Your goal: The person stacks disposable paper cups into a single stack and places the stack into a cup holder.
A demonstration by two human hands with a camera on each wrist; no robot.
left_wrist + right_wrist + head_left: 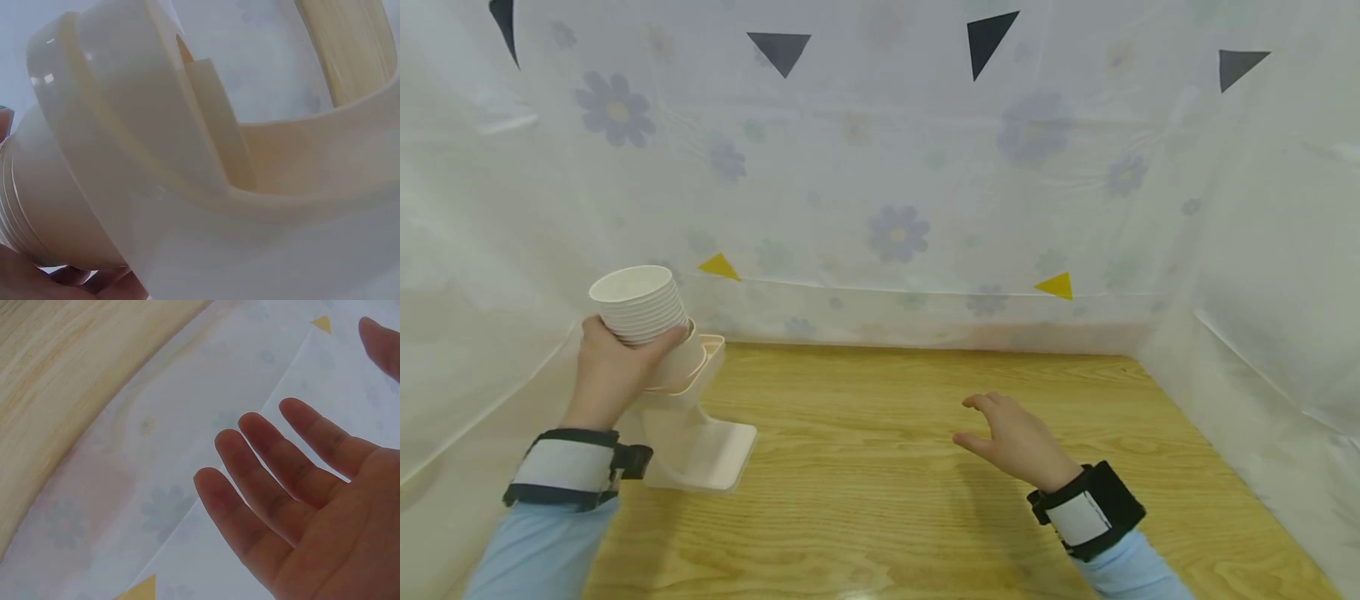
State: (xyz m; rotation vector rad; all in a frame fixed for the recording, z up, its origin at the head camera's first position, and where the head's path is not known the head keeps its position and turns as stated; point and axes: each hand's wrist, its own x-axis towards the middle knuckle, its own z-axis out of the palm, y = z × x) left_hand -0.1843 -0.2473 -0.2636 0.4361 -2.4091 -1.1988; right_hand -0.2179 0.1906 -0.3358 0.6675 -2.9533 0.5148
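At the left, my left hand [606, 371] grips a tilted stack of white paper cups [638, 304], thumb on the near right side. Just beyond the hand stands a cream plastic cup dispenser [730, 450] with a flat base and a raised ring-shaped top; the lower end of the stack overlaps that top. The left wrist view has the dispenser [187, 244] filling most of the frame, the nested cup rims [9, 200] at its left edge and curled fingers below them. Over the table's right half hovers my right hand [1018, 442], holding nothing, its fingers [259, 462] loosely extended and spread.
A wood-grain table [850, 500] lies beneath both hands. White sheeting printed with flowers [898, 233] closes off the back, and plain sheeting [1285, 275] hangs along the sides. Dark and yellow triangles [1057, 286] are stuck on the back sheet.
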